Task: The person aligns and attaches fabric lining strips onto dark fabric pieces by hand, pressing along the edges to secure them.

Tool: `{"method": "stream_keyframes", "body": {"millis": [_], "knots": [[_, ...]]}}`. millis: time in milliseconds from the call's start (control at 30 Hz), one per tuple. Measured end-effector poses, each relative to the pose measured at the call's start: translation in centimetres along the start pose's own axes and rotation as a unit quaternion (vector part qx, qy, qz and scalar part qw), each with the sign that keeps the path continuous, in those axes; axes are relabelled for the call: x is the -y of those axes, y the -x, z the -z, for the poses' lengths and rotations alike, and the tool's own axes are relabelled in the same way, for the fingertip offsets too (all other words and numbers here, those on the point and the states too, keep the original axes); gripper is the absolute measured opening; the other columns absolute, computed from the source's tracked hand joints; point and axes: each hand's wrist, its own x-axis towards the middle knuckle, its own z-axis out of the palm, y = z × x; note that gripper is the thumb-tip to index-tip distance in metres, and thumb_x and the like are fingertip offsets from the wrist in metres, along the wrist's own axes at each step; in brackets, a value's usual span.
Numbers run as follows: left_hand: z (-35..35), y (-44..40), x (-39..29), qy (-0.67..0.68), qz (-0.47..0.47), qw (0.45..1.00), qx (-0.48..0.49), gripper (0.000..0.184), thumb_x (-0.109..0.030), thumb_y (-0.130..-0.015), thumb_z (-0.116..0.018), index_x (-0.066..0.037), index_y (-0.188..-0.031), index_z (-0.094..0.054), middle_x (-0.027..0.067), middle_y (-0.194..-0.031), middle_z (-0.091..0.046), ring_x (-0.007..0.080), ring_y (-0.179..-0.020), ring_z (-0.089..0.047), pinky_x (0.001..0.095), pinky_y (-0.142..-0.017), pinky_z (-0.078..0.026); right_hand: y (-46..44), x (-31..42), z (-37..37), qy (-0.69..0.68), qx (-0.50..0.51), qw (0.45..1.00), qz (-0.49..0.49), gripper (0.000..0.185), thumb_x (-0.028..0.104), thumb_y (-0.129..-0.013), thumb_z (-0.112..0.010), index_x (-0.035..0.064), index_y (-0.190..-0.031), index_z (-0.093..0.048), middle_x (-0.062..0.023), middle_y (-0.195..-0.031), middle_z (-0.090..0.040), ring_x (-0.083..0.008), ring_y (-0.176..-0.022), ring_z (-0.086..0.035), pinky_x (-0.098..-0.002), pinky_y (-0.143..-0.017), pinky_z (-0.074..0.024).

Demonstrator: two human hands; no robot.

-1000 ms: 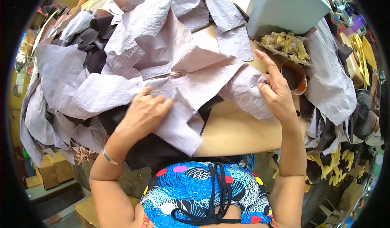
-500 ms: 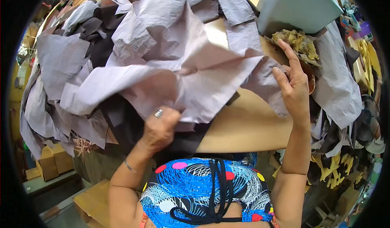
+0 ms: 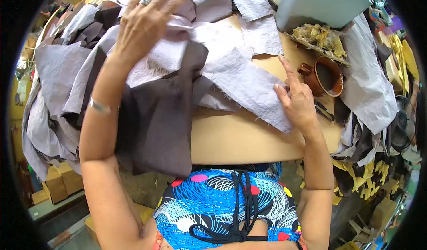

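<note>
My left hand [image 3: 147, 25] is raised over the upper left of the cloth pile, its fingers bent and blurred. Whether cloth is between them cannot be made out. Below it, a dark cloth piece [image 3: 155, 125] hangs over the table's front edge, its upper part blurred. My right hand [image 3: 300, 101] rests at the right end of a pale, frayed cloth piece [image 3: 249, 83], index finger stretched out and thumb apart from it. Just right of that hand stands a brown mug [image 3: 327, 77] with dark contents, with a small black tool [image 3: 324, 111] below it.
Behind the mug are a pale blue-grey container [image 3: 320, 5] and a crumpled yellowish mass [image 3: 319, 40]. More pale cloth hangs over the table's [image 3: 240, 141] right side [image 3: 364, 78] and left side [image 3: 58, 76]. Cardboard boxes [image 3: 64, 183] stand at lower left.
My left hand has risen up and away from the front edge. The large pale piece has turned back, and dark cloth now shows in front. My right hand has shifted slightly left, uncovering the mug.
</note>
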Motion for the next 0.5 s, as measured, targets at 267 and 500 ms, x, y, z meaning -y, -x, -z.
{"method": "stream_keyframes", "body": {"millis": [267, 500], "knots": [[-0.2, 3.9, -12.9, 0.081, -0.147, 0.985, 0.039, 0.013, -0.014, -0.078, -0.055, -0.008, -0.089, -0.059, 0.0043, -0.096, -0.059, 0.0212, -0.089, -0.061, 0.0351, -0.091, -0.043, -1.3, 0.4, 0.4, 0.209, 0.004, 0.976, 0.052, 0.069, 0.018, -0.077, -0.067, 0.0137, -0.138, -0.034, -0.0150, -0.078, -0.062, -0.0325, -0.066, -0.061, -0.0434, -0.065, -0.0463], [-2.5, 4.8, -11.8, 0.260, 0.039, 0.965, -0.001, 0.011, -0.011, -0.074, -0.058, -0.009, -0.083, -0.052, 0.0052, -0.081, -0.053, 0.0192, -0.067, -0.058, 0.0342, -0.078, -0.043, 1.0, 4.2, -1.9, 0.223, -0.069, 0.937, 0.259, 0.070, 0.016, -0.075, -0.062, 0.0166, -0.140, -0.036, -0.0164, -0.109, -0.057, -0.0288, -0.094, -0.059, -0.0474, -0.089, -0.0417]]}}
